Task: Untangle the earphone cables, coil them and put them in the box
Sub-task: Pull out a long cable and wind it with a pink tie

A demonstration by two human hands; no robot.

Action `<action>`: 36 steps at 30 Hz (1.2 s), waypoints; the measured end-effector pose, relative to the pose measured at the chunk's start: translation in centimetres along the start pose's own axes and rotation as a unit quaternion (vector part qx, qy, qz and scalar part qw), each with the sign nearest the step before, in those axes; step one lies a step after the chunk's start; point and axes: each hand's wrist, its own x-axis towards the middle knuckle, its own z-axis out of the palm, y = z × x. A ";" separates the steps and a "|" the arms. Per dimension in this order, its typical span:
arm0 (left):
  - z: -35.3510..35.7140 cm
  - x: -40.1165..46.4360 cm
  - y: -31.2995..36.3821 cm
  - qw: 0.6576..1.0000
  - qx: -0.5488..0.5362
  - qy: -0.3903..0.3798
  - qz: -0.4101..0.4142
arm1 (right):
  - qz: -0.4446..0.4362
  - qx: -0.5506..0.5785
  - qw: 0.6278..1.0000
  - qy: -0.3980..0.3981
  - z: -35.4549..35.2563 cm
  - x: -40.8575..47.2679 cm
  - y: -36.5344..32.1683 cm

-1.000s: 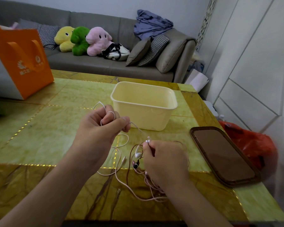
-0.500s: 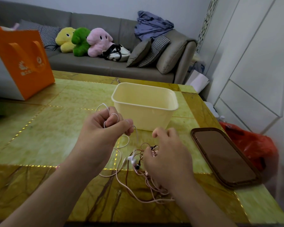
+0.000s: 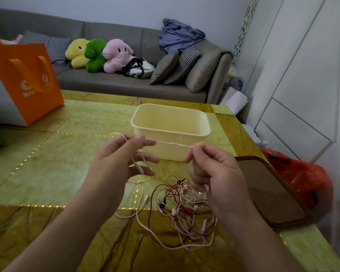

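1. The task was at an early stage; the box (image 3: 170, 122) stood on the table (image 3: 53, 158) with nothing visible inside, and most cables (image 3: 182, 209) lay knotted just before it, uncoiled.
2. One white cable (image 3: 173, 143) ran taut in the air between the hands; the left hand (image 3: 124, 160) pinched it with its other fingers spread, the right hand (image 3: 214, 173) pinched its other end, apparently with an earbud in the curled lower fingers.
3. Half a second before, the right hand had reached into the tangle; it had since risen and drawn the white cable straight.
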 end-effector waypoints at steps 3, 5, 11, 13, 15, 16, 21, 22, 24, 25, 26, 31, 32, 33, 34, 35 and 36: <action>-0.4 0.5 -0.2 0.999 -0.019 0.033 -0.028 | -0.010 0.036 0.999 0.011 -0.9 0.3 -0.5; -1.0 0.8 -0.3 0.998 -0.025 0.043 -0.032 | -0.014 0.052 0.998 0.031 -1.4 0.5 -0.8; -1.7 1.1 -0.1 1.000 -0.002 0.024 -0.006 | -0.016 0.004 0.995 0.098 -3.3 1.1 -0.6; -1.5 1.0 0.0 1.000 0.016 -0.009 0.019 | 0.001 -0.021 0.995 0.102 -3.6 1.2 -0.3; -1.3 0.8 0.1 0.998 0.026 -0.037 0.039 | 0.034 -0.058 0.995 0.069 -3.7 1.1 -0.1; -1.2 0.7 0.3 0.998 0.024 -0.045 0.048 | 0.052 -0.081 0.995 0.033 -3.5 1.0 -0.2; -0.3 0.2 1.6 0.989 -0.071 -0.098 0.089 | 0.127 -0.108 0.973 -0.162 -1.0 -0.2 -1.7; -0.1 0.2 1.9 0.986 -0.078 -0.108 0.097 | 0.121 -0.091 0.972 -0.181 -0.2 -0.4 -2.2; 0.2 0.1 2.2 0.985 -0.065 -0.109 0.115 | 0.091 -0.068 0.976 -0.186 1.3 -0.6 -2.8; 0.3 0.2 2.2 0.986 -0.045 -0.101 0.124 | 0.069 -0.065 0.980 -0.176 1.9 -0.6 -3.0; 0.3 0.2 2.1 0.987 -0.023 -0.090 0.131 | 0.049 -0.065 0.984 -0.160 2.4 -0.5 -3.1; -0.3 0.1 2.0 0.983 0.112 -0.047 0.141 | 0.002 -0.076 0.994 -0.080 3.4 0.2 -2.8; -0.5 0.2 2.0 0.977 0.147 -0.052 0.142 | 0.000 -0.076 0.995 -0.070 3.2 0.2 -2.8; -0.8 0.4 1.9 0.970 0.185 -0.059 0.148 | 0.001 -0.074 0.995 -0.067 3.1 0.3 -2.7; -1.0 0.6 1.8 0.960 0.225 -0.062 0.157 | 0.007 -0.065 0.995 -0.069 2.9 0.3 -2.8; -1.1 0.7 1.7 0.949 0.262 -0.063 0.164 | 0.017 -0.049 0.996 -0.077 2.5 0.4 -2.7; -1.2 0.8 1.5 0.940 0.288 -0.061 0.170 | 0.029 -0.029 0.996 -0.085 2.3 0.5 -2.8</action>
